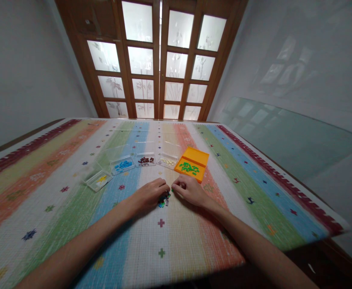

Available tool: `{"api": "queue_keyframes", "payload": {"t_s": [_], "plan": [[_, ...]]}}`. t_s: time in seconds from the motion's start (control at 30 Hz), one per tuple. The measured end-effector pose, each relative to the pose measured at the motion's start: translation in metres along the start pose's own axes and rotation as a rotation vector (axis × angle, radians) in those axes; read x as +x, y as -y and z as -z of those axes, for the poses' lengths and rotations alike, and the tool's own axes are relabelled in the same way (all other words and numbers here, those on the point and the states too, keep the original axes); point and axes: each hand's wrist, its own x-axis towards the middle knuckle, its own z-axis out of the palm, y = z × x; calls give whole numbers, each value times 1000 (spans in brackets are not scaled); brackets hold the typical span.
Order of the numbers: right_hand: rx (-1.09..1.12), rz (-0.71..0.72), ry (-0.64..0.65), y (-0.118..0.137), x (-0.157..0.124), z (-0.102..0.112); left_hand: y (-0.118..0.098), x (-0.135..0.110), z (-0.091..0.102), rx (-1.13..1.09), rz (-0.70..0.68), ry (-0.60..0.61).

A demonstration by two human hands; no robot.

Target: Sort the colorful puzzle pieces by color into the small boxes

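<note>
in front of the orange box (198,154), small pieces (163,203) are being touched by the left hand (153,190), the right hand (191,190) poised just apart; grips can't be told. light pinching is advised.

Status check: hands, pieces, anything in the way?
Left hand at the mixed pile of small pieces, partly hiding it. Right hand close beside, grip unclear. Open orange case with green pieces just beyond right hand.
</note>
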Motion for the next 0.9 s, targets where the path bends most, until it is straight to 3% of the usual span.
{"api": "queue_keyframes", "payload": {"t_s": [0.27, 0.63, 0.9], "plan": [[-1, -15, 7, 2, 0, 2, 3, 5, 0, 29, -61, 52], [-16, 6, 15, 0, 1, 2, 6, 7, -3, 96, -102, 22], [-25, 6, 28, 2, 0, 3, 1, 9, 2, 131, -58, 77]]}}
